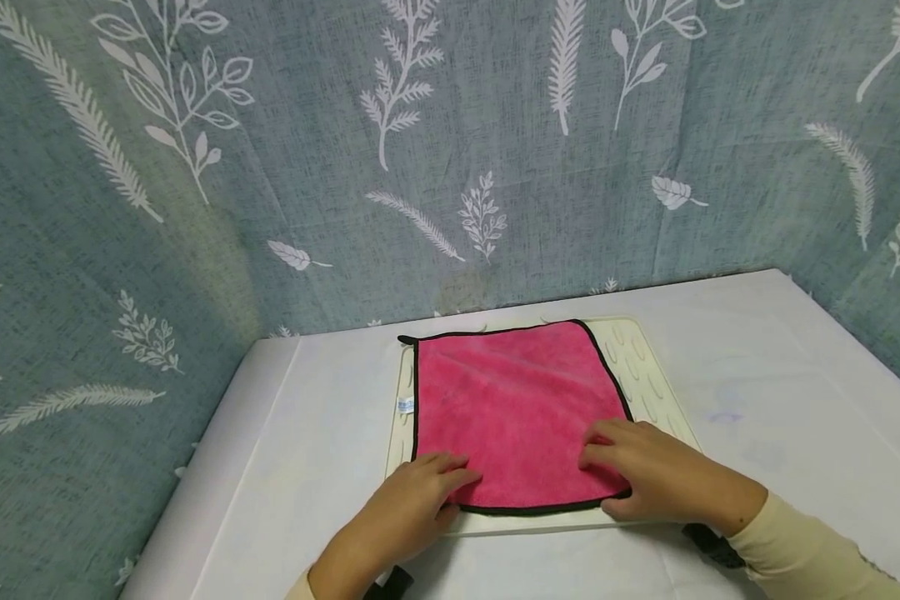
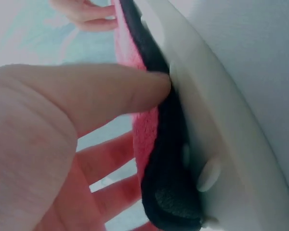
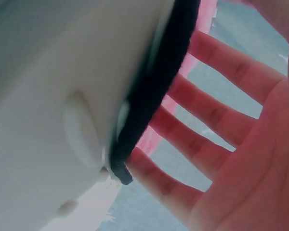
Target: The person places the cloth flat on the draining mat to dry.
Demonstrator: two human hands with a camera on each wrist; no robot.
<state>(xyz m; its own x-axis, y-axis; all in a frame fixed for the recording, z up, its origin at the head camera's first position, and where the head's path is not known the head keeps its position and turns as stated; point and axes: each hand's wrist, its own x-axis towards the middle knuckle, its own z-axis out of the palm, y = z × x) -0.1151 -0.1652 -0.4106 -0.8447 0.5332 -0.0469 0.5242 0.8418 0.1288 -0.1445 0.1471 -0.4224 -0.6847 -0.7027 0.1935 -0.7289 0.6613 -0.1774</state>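
A pink cloth (image 1: 513, 408) with black edging lies spread flat on a cream ribbed board (image 1: 648, 379). My left hand (image 1: 412, 504) rests at the cloth's near left corner. In the left wrist view its thumb (image 2: 120, 91) touches the black edging (image 2: 168, 139), while the fingers reach over the pink side. At the near right corner, my right hand (image 1: 648, 467) has its fingertips on the cloth. The right wrist view shows those fingers (image 3: 197, 144) extended and spread, touching the cloth by its black border (image 3: 156, 91).
The board sits on a white-covered table (image 1: 765, 375). Behind and left of the table hangs a grey-green leaf-patterned fabric (image 1: 307, 167). A small white tag (image 1: 406, 406) sticks out from the cloth's left edge, and a black loop (image 1: 407, 340) from its far left corner.
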